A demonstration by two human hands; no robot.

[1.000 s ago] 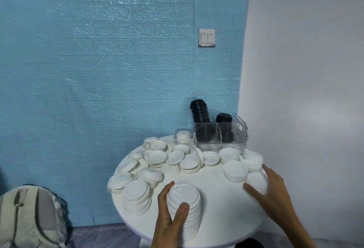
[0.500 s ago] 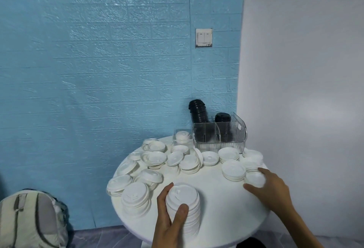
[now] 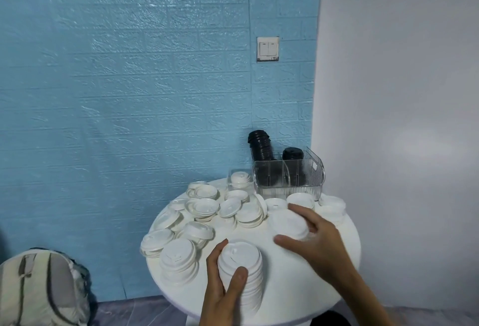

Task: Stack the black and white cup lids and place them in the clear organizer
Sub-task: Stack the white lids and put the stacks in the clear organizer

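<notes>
My left hand (image 3: 225,284) grips a tall stack of white lids (image 3: 242,268) standing at the near edge of the round white table (image 3: 344,268). My right hand (image 3: 315,239) holds a small stack of white lids (image 3: 289,223) just above the table, right of centre. Several other white lid piles (image 3: 203,207) lie scattered over the far and left part of the table. The clear organizer (image 3: 290,178) stands at the back right, with two stacks of black lids (image 3: 260,148) in its compartments.
A small clear box with white lids (image 3: 239,180) sits left of the organizer. Blue brick wall behind, white wall to the right. A grey backpack (image 3: 41,289) rests on the floor at lower left.
My right hand has picked up a small stack of white lids from the right edge and carried it left toward the table's centre. My left hand keeps its hold on the tall stack.
</notes>
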